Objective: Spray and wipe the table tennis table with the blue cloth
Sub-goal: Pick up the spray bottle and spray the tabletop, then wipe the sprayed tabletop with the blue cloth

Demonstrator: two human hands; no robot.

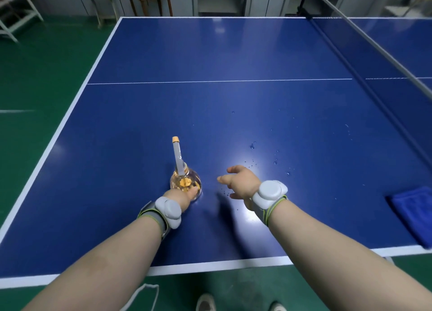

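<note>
The left hand [181, 197] grips the clear spray bottle [185, 182] standing near the counter's [210, 53] near edge, the right hand [240, 182] hovers spread beside it, and the blue cloth [413, 215] lies along that edge, well to the right.

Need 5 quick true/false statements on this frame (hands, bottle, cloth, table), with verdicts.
1. The left hand grips the spray bottle. True.
2. The right hand holds the blue cloth. False: the hand is open and empty, and the cloth lies apart from it by the table's near right edge.
3. Droplets lie on the table ahead of the right hand. True.
4. The net runs along the left side of the view. False: it is on the right.
5. Both wrists wear grey bands. True.
</note>
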